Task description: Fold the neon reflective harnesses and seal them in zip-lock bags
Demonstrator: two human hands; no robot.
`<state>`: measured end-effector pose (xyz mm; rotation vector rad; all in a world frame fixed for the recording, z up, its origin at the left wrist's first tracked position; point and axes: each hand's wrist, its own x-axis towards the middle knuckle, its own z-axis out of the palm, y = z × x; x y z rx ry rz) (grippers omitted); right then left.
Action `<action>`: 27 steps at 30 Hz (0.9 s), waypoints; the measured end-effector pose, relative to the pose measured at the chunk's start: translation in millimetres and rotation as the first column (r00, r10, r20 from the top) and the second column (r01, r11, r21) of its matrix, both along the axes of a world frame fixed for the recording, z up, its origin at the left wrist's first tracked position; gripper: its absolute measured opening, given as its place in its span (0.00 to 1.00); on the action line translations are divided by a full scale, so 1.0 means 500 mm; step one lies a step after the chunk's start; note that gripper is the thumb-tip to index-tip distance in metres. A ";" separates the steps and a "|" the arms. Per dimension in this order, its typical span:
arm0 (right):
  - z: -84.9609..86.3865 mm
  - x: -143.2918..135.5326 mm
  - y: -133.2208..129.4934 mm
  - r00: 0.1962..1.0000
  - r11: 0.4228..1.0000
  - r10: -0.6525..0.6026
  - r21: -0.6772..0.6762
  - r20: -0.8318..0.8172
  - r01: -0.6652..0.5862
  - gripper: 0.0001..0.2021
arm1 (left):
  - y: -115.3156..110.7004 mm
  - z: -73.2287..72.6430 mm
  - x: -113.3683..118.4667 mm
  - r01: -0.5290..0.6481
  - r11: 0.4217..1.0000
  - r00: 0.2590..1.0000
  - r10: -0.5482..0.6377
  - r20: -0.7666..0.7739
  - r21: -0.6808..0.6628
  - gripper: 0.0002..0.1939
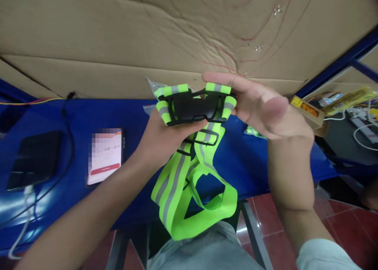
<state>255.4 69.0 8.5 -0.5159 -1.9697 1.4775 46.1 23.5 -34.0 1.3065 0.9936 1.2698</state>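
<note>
A neon green harness of reflective straps with grey stripes hangs over the front edge of the blue table. Its wide black buckle is fastened, with folded straps at both ends. My left hand grips the bundle under the buckle, thumb along the buckle's lower edge. Just right of the buckle, my right hand is spread, palm up, its fingers reaching behind the right end of the strap; whether they touch it is hidden. Black slider buckles sit below on the straps. Behind the harness shows a clear plastic bag.
On the blue table lie a phone, a black box with cables and a small bag with green material. An open carton stands right. Cardboard rises behind. A person's hand shows far right.
</note>
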 end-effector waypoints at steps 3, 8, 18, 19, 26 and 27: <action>0.042 -0.001 -0.006 0.957 0.974 -0.219 0.106 0.189 0.202 0.29 | 0.013 0.009 0.010 -0.029 0.993 0.999 0.027 0.025 0.112 0.17; 0.060 -0.010 -0.013 0.913 0.914 -0.375 0.226 0.159 0.336 0.17 | 0.033 0.012 0.010 0.175 0.984 0.967 -0.180 0.181 0.046 0.22; 0.070 -0.013 -0.019 0.820 0.696 -0.567 0.578 0.078 0.427 0.15 | 0.053 -0.015 0.021 0.617 0.773 0.730 -0.492 0.475 -0.147 0.15; 0.068 -0.011 -0.020 0.804 0.653 -0.589 0.633 0.078 0.417 0.14 | 0.050 -0.017 0.022 0.640 0.750 0.710 -0.492 0.504 -0.169 0.13; 0.029 -0.006 0.000 0.848 0.556 -0.525 0.784 0.072 0.277 0.18 | 0.043 0.011 -0.004 0.601 0.757 0.754 -0.433 0.494 -0.255 0.10; 0.025 -0.008 0.003 0.871 0.573 -0.483 0.784 0.088 0.239 0.20 | 0.046 0.016 -0.009 0.597 0.769 0.756 -0.444 0.481 -0.229 0.14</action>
